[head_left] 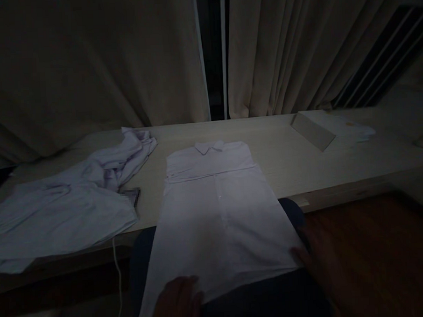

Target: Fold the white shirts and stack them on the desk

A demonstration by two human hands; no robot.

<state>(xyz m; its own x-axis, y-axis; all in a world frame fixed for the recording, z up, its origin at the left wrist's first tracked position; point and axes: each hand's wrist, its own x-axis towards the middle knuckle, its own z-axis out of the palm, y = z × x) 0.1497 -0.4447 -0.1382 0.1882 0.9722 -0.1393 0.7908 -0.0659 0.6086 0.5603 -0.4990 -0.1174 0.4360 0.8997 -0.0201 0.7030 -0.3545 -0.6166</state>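
Observation:
A white collared button-up shirt (200, 215) lies spread front up, its collar toward the far side. A crosswise fold runs below its collar. The lower part hangs past the table's near edge over my lap. My left hand (177, 302) rests on the cloth near the bottom hem, fingers stretched over it. By the right bottom corner, my right hand (319, 252) has thumb and fingers apart, with the thumb at the shirt's edge. Both hands are dark and slightly blurred, and no firm grip shows.
Crumpled white garments (69, 202) cover the left of the pale table (282, 174), beside a small dark pixelated patch. A white cable (118, 284) hangs below. An open-ended box or folder (315, 130) with papers stands at the back right. Beige curtains (140, 59) hang behind.

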